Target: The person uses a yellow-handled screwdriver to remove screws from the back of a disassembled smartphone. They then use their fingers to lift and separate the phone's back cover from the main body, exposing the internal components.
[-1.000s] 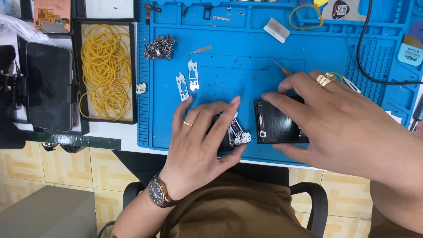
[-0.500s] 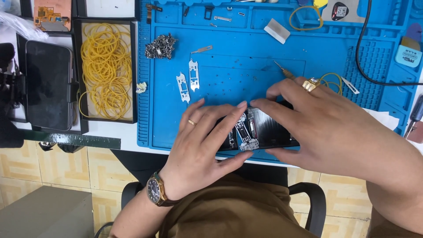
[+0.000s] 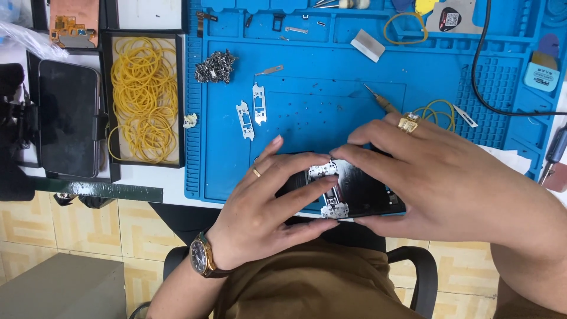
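My two hands meet over an opened black phone (image 3: 360,192) at the near edge of the blue work mat (image 3: 307,94). My left hand (image 3: 266,207), with a ring and a wristwatch, grips the phone's left end, fingers resting on a silver metal part (image 3: 323,171) inside it. My right hand (image 3: 437,177), wearing a gold ring, clasps the phone's right side from above, fingertips touching that same area. Another silver piece (image 3: 335,210) shows at the phone's lower edge.
Two small metal plates (image 3: 251,112) and a pile of tiny parts (image 3: 215,66) lie on the mat's left. A screwdriver (image 3: 381,101), yellow bands (image 3: 437,112) and a black cable (image 3: 490,88) sit farther back. A tray of yellow rubber bands (image 3: 143,97) and a dark phone (image 3: 68,118) stand at left.
The two hands came together: the black phone in my right hand moved left to meet the piece in my left hand, and both hands now hold it.
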